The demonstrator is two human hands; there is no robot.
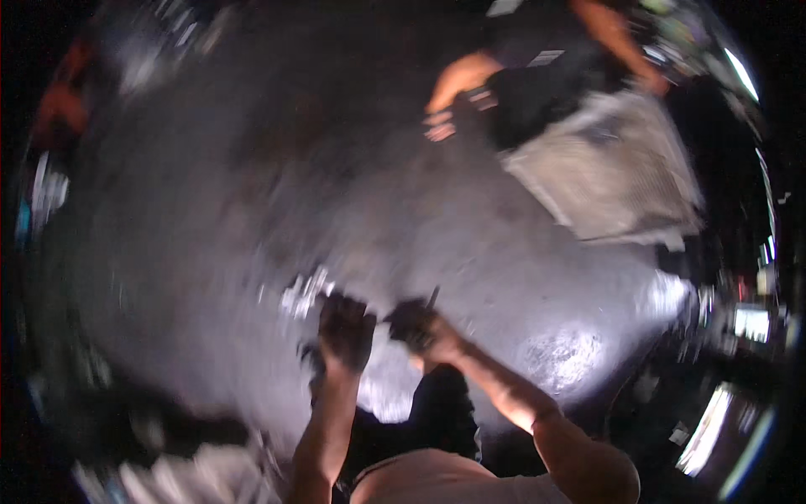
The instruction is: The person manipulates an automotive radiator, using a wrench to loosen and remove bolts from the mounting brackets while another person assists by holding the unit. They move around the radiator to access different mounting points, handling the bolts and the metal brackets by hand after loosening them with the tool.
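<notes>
Motion smears much of the head view. My left hand looks dark, gloved or dirtied, and is closed in a fist low over the grey floor; what it holds, if anything, is hidden. Just right of it, and apart from it, my right hand is also dark and closed. From its top sticks out a thin dark rod-like thing, too blurred to tell its kind. Beyond my left hand lies a cluster of bright, shiny bits, smeared on the floor.
At the upper right another person's hand hangs beside a pale woven sack-like piece. A blurred heap of pale things lies at the lower left. Bright panels stand along the right rim. Light glares off the floor.
</notes>
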